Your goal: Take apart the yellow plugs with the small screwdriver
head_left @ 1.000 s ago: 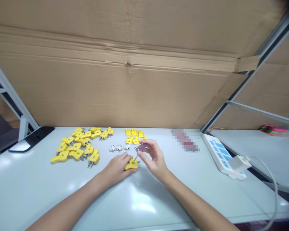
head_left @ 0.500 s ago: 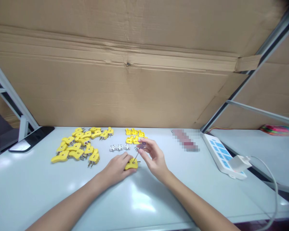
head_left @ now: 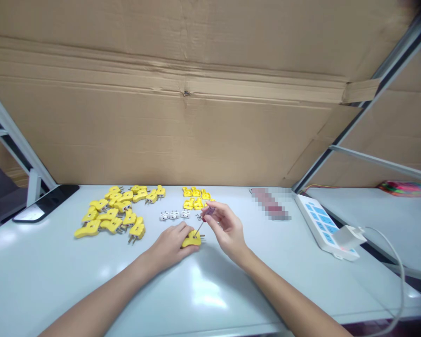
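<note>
My left hand (head_left: 173,242) is closed on a yellow plug (head_left: 191,239) lying on the table, its metal pins pointing right. My right hand (head_left: 228,231) grips the dark red handle of a screwdriver (head_left: 200,227), tilted so that its tip meets the hole in the top of the plug. Behind the hands, several yellow shell pieces (head_left: 188,204) lie in two rows. Three white pin blocks (head_left: 174,215) sit in a line just beyond my left hand. Small screws (head_left: 198,216) lie beside them, partly hidden by the right hand.
Many yellow plugs (head_left: 107,215) are heaped at the left. On the right lies a white power strip (head_left: 324,227) with a white adapter (head_left: 349,238) and cable. A black flat device (head_left: 46,203) rests at the back left. Cardboard (head_left: 182,140) stands behind the table.
The fingers of my right hand have shifted slightly on the screwdriver handle, showing more of its red part. My left hand and the plug have stayed in place.
</note>
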Demonstrator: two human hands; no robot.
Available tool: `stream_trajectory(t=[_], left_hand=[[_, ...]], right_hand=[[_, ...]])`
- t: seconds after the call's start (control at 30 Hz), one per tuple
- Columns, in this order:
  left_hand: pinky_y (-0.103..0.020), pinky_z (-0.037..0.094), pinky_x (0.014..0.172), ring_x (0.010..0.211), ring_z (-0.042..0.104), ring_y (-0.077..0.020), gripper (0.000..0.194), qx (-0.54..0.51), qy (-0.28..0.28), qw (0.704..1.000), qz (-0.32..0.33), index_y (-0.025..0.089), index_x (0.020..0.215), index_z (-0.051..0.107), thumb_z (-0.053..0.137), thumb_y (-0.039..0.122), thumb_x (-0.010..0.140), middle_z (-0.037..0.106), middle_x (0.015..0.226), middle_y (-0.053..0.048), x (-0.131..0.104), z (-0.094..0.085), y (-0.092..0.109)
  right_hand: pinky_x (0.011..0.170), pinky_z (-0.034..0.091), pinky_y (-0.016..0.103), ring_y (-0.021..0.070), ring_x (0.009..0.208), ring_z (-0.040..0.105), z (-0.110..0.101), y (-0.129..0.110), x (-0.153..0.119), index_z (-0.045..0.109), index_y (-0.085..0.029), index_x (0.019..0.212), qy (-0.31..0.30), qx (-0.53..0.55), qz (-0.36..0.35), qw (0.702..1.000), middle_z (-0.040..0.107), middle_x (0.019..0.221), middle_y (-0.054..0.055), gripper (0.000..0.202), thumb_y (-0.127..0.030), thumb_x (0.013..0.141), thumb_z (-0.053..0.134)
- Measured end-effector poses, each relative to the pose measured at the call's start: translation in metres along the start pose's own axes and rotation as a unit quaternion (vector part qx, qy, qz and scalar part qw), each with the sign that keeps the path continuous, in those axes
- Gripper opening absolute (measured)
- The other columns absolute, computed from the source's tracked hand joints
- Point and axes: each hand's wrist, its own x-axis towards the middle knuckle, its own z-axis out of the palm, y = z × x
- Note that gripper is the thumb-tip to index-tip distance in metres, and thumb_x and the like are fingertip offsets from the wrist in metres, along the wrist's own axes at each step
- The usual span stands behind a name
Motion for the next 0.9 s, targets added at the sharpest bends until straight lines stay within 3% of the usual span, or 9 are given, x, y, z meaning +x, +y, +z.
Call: stream_trajectory(t=[0.8,0.9], left_hand=[[-0.037,0.048,0.077,0.088,0.061,-0.0254,0.026,-0.003,-0.006,1.0,-0.008,0.019,0.103,0.056,0.055,0.042,0.09,0.059,0.098,-0.006,-0.0008,-0.0004,0.0003],[-0.036,0.047,0.076,0.086,0.061,-0.0245,0.027,-0.008,-0.002,1.0,-0.009,0.02,0.103,0.056,0.055,0.043,0.09,0.059,0.098,-0.006,-0.0007,0.0003,-0.0003]], right_hand=[[0.076,0.057,0.038,0.0179,0.08,0.068,0.0032,0.0034,-0.0025,0.053,-0.026,0.111,0.008,0.03,0.023,0.999,0.069,0.087,0.004,0.027,-0.031,0.087,0.063],[0.076,0.058,0.039,0.0189,0.082,0.069,0.004,0.0009,-0.0029,0.053,-0.025,0.109,-0.003,0.05,0.046,0.998,0.07,0.097,0.007,0.021,-0.034,0.09,0.058]])
